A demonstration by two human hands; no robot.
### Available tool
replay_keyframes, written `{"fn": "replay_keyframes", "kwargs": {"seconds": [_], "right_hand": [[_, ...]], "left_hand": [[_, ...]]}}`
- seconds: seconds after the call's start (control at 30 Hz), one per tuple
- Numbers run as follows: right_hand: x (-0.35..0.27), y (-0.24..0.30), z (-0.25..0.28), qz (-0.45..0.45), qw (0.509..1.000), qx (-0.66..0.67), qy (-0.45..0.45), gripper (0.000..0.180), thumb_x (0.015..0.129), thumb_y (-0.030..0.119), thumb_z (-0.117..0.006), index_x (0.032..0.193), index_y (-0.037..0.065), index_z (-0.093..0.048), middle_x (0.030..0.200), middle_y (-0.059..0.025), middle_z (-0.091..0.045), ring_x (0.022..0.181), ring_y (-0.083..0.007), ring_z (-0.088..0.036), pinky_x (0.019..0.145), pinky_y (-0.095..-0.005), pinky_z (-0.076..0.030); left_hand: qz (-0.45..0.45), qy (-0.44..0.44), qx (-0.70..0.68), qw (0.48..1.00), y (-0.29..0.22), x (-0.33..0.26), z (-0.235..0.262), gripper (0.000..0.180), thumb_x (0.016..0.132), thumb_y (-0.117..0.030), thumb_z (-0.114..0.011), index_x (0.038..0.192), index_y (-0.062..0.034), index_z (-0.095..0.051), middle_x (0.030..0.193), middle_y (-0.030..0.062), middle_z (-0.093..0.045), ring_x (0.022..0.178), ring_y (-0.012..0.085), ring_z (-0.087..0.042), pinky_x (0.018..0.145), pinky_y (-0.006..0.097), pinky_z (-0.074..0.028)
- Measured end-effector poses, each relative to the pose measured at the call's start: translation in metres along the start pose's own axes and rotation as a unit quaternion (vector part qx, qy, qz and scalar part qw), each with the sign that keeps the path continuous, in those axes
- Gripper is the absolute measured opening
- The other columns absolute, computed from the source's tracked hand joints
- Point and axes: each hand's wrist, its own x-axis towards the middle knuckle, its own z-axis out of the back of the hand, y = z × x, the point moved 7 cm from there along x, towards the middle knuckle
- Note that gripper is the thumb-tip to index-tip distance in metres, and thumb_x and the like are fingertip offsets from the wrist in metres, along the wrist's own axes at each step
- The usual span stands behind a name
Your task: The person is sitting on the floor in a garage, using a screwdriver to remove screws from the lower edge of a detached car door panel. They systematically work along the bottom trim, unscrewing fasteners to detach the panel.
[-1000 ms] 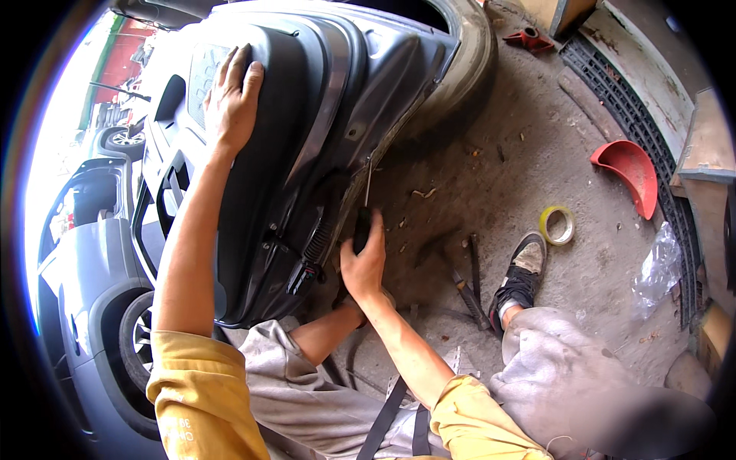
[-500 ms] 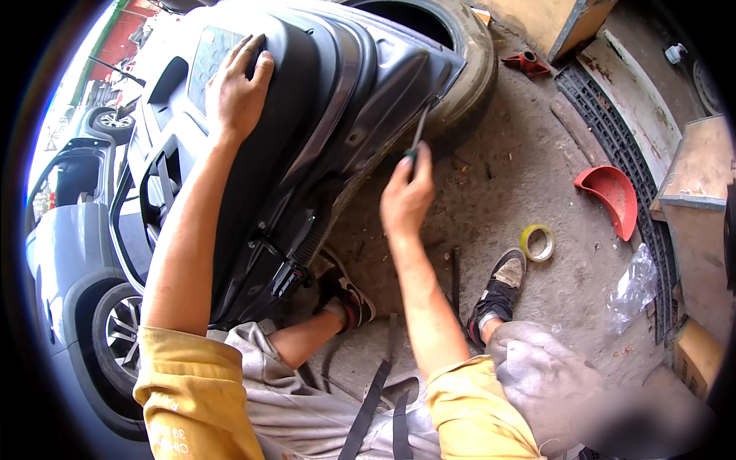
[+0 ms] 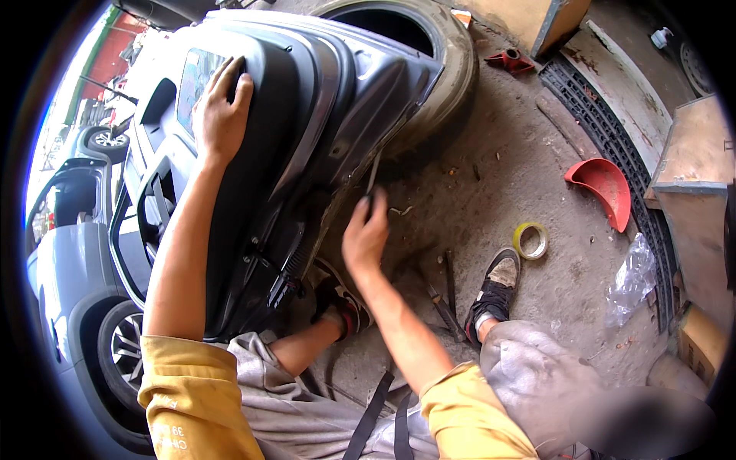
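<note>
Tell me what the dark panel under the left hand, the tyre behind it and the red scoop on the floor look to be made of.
Door panel: looks like moulded plastic, dark grey, with a soft sheen on its curves.
Tyre: black rubber, dull and dusty, with a worn sidewall.
Red scoop: probably plastic, going by its even bright colour and thin curved wall; painted metal cannot be ruled out.

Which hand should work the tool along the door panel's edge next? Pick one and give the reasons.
Probably the right hand: it already grips the slim tool, whose tip sits at the edge of the door panel. The left hand lies flat on the panel's upper face, bracing it.
</note>
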Motion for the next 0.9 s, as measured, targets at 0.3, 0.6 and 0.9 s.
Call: {"fn": "replay_keyframes", "kwargs": {"seconds": [0.3,0.6,0.9], "right_hand": [[0.041,0.036,-0.002,-0.195,0.931,0.307,0.002,0.037,0.104,0.026,-0.047,0.134,0.005,-0.050,0.068,-0.0013,-0.054,0.041,-0.0088,-0.047,0.036,-0.0249,-0.037],[0.046,0.038,-0.013,-0.195,0.931,0.308,0.010,0.036,0.103,0.031,-0.045,0.131,0.007,-0.051,0.069,-0.0021,-0.055,0.044,-0.0103,-0.049,0.035,-0.0259,-0.038],[0.038,0.008,-0.015,-0.118,0.975,0.182,-0.040,0.041,0.102,0.023,-0.049,0.133,-0.005,-0.050,0.090,-0.0178,-0.067,0.075,-0.0266,-0.064,0.074,-0.0373,-0.052]], "left_hand": [[0.003,0.010,-0.033,0.999,-0.003,0.006,-0.001,0.051,0.097,-0.042,-0.050,0.135,-0.0091,-0.060,0.140,0.0159,-0.057,0.130,0.0345,-0.053,0.110,0.039,-0.039],[-0.001,0.015,-0.055,0.998,-0.003,0.011,-0.001,0.051,0.097,-0.041,-0.050,0.135,-0.0091,-0.061,0.141,0.0154,-0.057,0.131,0.0338,-0.052,0.110,0.037,-0.039],[-0.007,0.022,-0.066,0.998,-0.005,0.006,-0.002,0.050,0.097,-0.039,-0.051,0.133,-0.0055,-0.061,0.137,0.0173,-0.059,0.128,0.0345,-0.054,0.110,0.038,-0.038]]}}
